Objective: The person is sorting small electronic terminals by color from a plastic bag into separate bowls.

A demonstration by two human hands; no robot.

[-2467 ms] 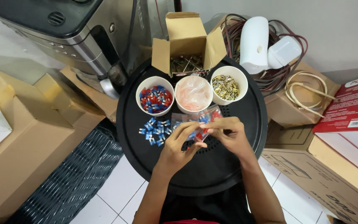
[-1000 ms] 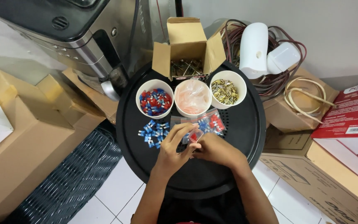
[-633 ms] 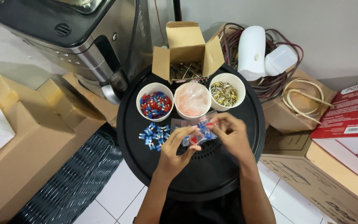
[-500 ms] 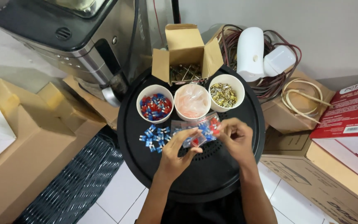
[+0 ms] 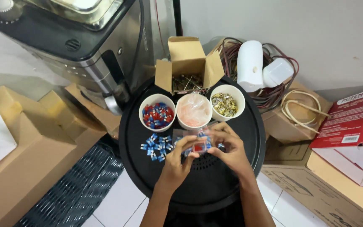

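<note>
Clear plastic bag [image 5: 196, 141] pinched between left grip [image 5: 177, 162] and right grip [image 5: 227, 149], above black tray [image 5: 232, 185].

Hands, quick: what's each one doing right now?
Left hand: fingers closed on the clear bag of small blue and red parts.
Right hand: closed on the same bag, from the other side.

Both hands [image 5: 202, 153] on clear bag [image 5: 196, 138]

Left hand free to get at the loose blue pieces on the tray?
Probably not yet: the left hand shares a small clear bag with the right hand. The blue pieces lie close, unobstructed.
</note>
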